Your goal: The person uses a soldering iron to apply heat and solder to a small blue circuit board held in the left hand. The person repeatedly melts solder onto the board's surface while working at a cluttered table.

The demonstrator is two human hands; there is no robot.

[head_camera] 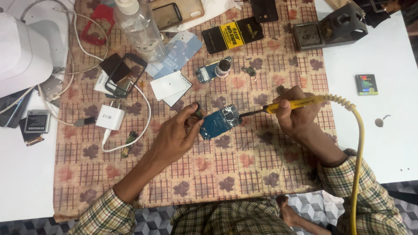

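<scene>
The person sits at a table covered with a patterned cloth. The right hand is closed around a yellow soldering iron, held like a pen, and its dark tip points left and meets the right edge of a blue board. A yellow cable runs from the iron's back end and curves down past the right sleeve.

The left hand grips a small dark cylinder between thumb and fingers; this hand is just beside the left end of the board, and the thumb seems to touch that edge. The board lies on the cloth between both hands, a little tilted.

Farther up the cloth is a second board with a small round jar on it. A clear bottle stands near the top, and a black and yellow packet lies to its right. A white charger with its wire lies at the left. A dark iron stand is at the top right corner of the cloth, and a small battery lies on the bare table.
</scene>
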